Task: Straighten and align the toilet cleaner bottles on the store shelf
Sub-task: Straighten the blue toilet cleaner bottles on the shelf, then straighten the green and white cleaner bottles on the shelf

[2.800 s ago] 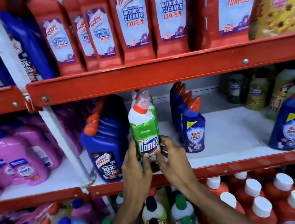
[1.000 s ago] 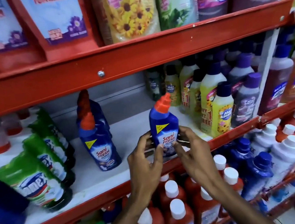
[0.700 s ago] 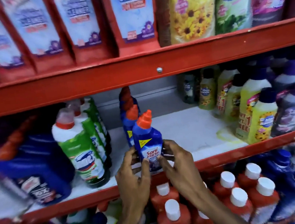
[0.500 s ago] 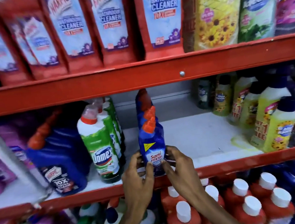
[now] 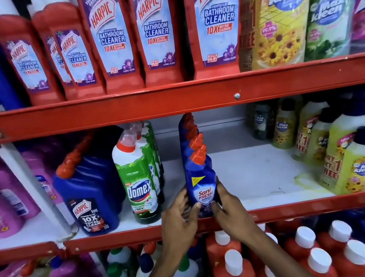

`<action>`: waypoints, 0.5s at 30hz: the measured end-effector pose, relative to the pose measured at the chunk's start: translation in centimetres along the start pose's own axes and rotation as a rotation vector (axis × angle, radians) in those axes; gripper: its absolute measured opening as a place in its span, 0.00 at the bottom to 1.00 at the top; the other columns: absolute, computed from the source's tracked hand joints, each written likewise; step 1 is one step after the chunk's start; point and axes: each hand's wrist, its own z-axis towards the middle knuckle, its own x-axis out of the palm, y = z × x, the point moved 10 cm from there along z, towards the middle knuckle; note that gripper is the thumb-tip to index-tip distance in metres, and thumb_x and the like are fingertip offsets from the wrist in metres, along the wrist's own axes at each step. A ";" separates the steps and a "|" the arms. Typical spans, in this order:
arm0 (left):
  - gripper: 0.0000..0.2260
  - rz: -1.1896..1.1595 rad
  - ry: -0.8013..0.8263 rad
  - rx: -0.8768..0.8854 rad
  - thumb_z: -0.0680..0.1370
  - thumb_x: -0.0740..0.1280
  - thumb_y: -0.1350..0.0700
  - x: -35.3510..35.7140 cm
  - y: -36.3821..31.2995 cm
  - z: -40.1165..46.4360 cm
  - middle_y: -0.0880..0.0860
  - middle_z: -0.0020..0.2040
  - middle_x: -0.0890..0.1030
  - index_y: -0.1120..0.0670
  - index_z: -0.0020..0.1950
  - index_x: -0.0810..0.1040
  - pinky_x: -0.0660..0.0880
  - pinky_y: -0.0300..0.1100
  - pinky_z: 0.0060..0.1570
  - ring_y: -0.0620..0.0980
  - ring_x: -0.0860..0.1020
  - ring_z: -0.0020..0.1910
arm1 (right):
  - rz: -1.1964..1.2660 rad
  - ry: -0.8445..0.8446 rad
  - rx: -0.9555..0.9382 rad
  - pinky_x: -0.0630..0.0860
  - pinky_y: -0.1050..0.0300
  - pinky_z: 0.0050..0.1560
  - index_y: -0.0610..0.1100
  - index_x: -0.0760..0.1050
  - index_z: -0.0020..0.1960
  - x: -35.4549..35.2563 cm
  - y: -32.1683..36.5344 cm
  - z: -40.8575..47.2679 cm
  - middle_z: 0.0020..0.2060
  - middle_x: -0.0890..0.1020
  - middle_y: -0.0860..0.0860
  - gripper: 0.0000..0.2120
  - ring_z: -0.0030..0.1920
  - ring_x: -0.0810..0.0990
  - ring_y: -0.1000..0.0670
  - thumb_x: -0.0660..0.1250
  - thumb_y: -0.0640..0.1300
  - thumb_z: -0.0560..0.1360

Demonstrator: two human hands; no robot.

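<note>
Squaring the front Sani Fresh bottle at the near edge of the middle shelf, both hands on its base. Left hand cups the left side, right hand the right; fingers closed on the bottle, thumbs on the label's lower corners. Bottle stands upright, label facing out, heading a file of like bottles running to the far wall.

To do it well: keep the base flat, slide rather than lift, bring the front face flush with the red lip, twist until the label is dead-on, and check the orange caps stack in one line behind. Probably nearly done with this file.

Readable:
- "Sani FRESH" on the held bottle
- "Domex", "LIME FRESH" on the green bottle, just left
- "HARPIC 10X TOTAL CLEAN" on the blue jug, further left
- top shelf: "HARPIC BATHROOM CLEANER 10X" red bottles; "Max kleen" pouches on the right
- "Max kleen" bottles, right on the middle shelf; "FREE" shows on them
</note>
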 end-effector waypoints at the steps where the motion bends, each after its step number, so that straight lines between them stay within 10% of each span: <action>1: 0.22 -0.002 0.003 0.004 0.77 0.73 0.60 0.1 -0.1 0.0 0.42 0.58 0.83 0.50 0.71 0.75 0.78 0.26 0.51 0.28 0.81 0.54 | -0.003 0.002 0.000 0.69 0.81 0.51 0.43 0.62 0.75 0.0 -0.2 0.1 0.59 0.79 0.53 0.29 0.55 0.80 0.53 0.58 0.29 0.76; 11: 0.26 -0.004 0.041 0.003 0.79 0.71 0.58 0.5 0.2 0.1 0.39 0.62 0.79 0.45 0.74 0.68 0.75 0.24 0.54 0.24 0.78 0.57 | 0.028 -0.037 0.051 0.70 0.79 0.54 0.44 0.62 0.76 0.0 -1.5 0.0 0.63 0.79 0.49 0.28 0.64 0.80 0.45 0.61 0.32 0.78; 15: 0.26 -0.030 -0.101 -0.014 0.79 0.71 0.52 -2.2 0.0 -1.2 0.44 0.67 0.79 0.46 0.76 0.68 0.79 0.37 0.59 0.39 0.80 0.63 | 0.111 -0.360 0.063 0.71 0.66 0.62 0.44 0.63 0.77 -3.4 -0.3 -2.1 0.72 0.74 0.46 0.28 0.70 0.75 0.46 0.65 0.35 0.78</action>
